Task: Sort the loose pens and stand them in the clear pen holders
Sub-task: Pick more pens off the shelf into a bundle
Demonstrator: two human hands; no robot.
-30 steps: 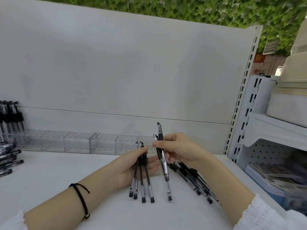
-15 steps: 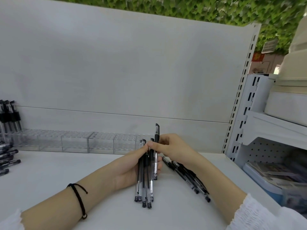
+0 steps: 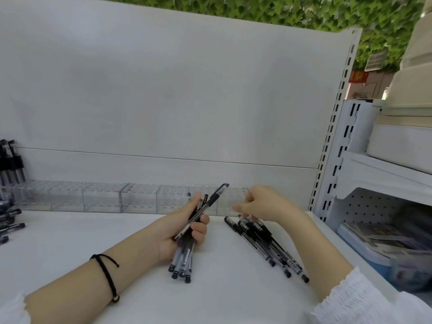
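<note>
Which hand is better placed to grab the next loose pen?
The right hand: it is directly over the pile of clear, black-capped pens, while the left hand grips a bundle of pens.

White shelf panel (image 3: 163, 90) (ivy (image 3: 280, 12) above)

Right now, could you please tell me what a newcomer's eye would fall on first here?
The left hand grips a bundle of black-capped pens at the centre of the white shelf. Just right of it, the right hand hovers over a loose pile of pens. Behind both, a row of clear pen holders lines the back wall.
</note>
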